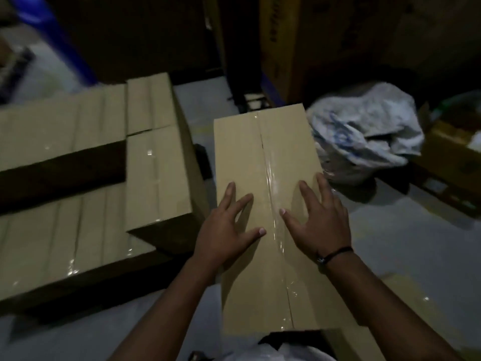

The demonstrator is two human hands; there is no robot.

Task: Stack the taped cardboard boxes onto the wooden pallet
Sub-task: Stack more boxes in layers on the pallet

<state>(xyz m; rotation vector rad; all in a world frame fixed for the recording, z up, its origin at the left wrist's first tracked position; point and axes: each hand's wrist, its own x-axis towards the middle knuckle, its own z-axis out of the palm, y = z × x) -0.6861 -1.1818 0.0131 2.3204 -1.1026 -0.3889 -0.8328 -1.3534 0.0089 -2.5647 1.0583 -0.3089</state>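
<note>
A long taped cardboard box [263,152] lies in front of me, with clear tape running down its centre seam. My left hand [226,227] rests flat on its top, left of the seam, fingers spread. My right hand [317,220] lies flat on the top to the right of the seam, fingers spread; a dark band circles that wrist. To the left stands a stack of taped boxes [78,183] in two layers, with one upper box [156,162] nearest me. The pallet under the stack is hidden.
A crumpled white sack [369,131] lies on the pale floor right of the box. An open carton [450,152] stands at the far right. Tall dark cartons [325,43] line the back. A blue post [59,37] rises at the upper left.
</note>
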